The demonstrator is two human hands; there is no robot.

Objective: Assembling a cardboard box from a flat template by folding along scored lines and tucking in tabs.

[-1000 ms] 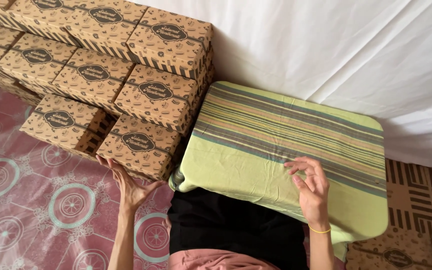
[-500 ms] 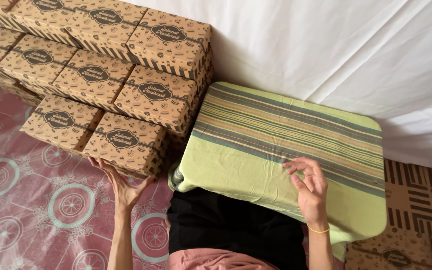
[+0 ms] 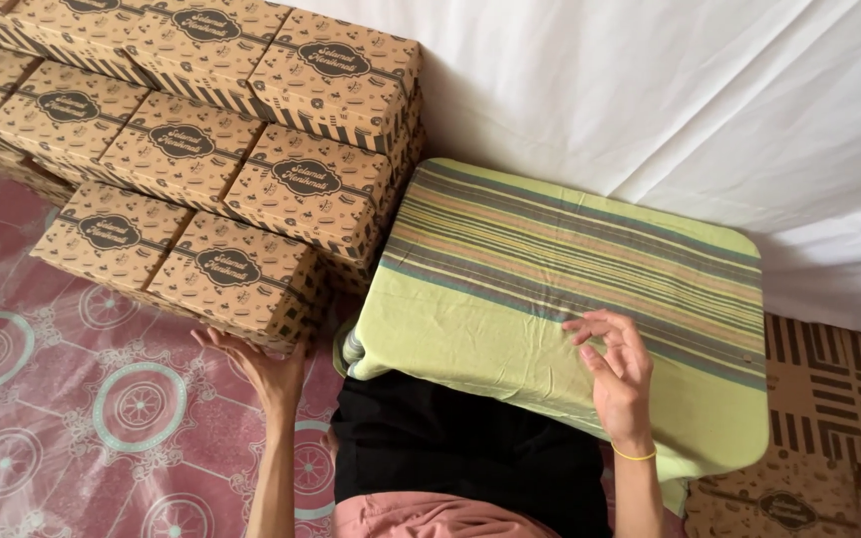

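A low table (image 3: 729, 438) covered by a green striped cloth (image 3: 510, 299) stands in front of me. My right hand (image 3: 615, 369) rests on the cloth near its front edge, fingers bent, a thin yellow band on the wrist. My left hand (image 3: 256, 364) is spread open against the front side of the nearest brown cardboard box (image 3: 231, 274), at the bottom of a stack of like boxes (image 3: 201, 110). My lap in black and pink cloth (image 3: 460, 468) lies under the table's front edge.
Several printed brown boxes are stacked in stepped rows at the left and back. A white sheet (image 3: 700, 100) hangs behind the table. The floor has a pink patterned mat (image 3: 72, 428). More flat printed cardboard (image 3: 834, 399) lies at the right.
My left hand has moved from the bare mat up against the front of the nearest box. My right hand has stayed on the cloth, fingers shifting slightly.
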